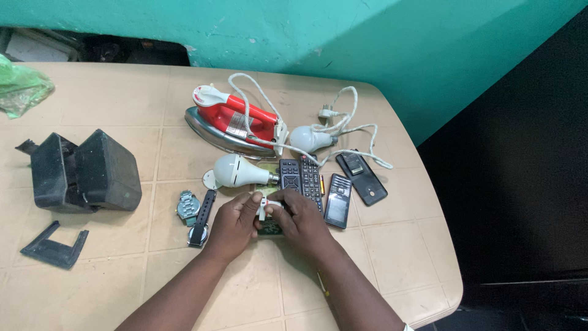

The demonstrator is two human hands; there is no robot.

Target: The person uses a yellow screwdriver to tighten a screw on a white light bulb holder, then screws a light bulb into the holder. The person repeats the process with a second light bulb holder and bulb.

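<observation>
Glossy red plastic iron (236, 116), shiny metal soleplate (214, 136)

red iron (236, 122) | two bulbs (236, 170) | remotes (300, 178) | phones (338, 200) | wristwatches (188, 206) | black box (86, 171)

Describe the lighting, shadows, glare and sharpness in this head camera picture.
Head view: soft, even light on the beige table, only faint shadows under the black box; mild glare on the iron soleplate and white bulb; the right side falls dark; the small part between left hand and right hand is too small to resolve.
</observation>
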